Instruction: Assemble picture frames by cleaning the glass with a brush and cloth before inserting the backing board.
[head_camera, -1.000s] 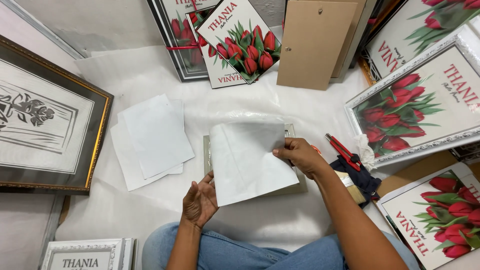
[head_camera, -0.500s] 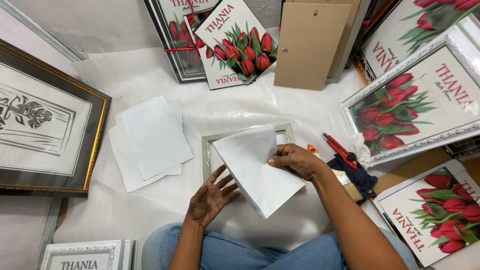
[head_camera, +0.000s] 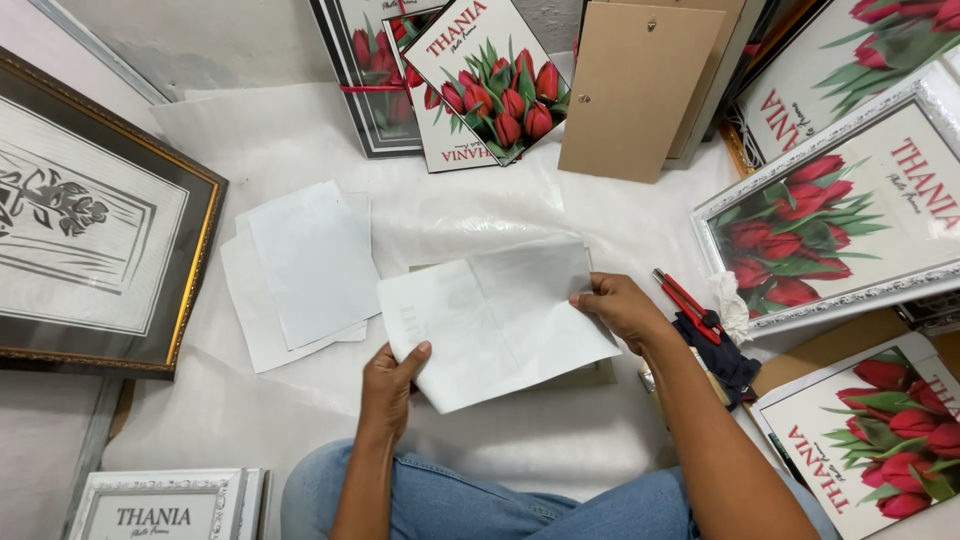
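A white sheet (head_camera: 480, 200) covers the floor. On it lie a stack of white papers (head_camera: 300, 270), a small frame (head_camera: 590, 375) and red pliers (head_camera: 685, 300). Tulip pictures (head_camera: 850, 215) sit around the edge.

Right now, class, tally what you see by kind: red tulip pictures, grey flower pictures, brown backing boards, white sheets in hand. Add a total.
Red tulip pictures: 5
Grey flower picture: 1
Brown backing board: 1
White sheet, between left hand and right hand: 1
Total: 8
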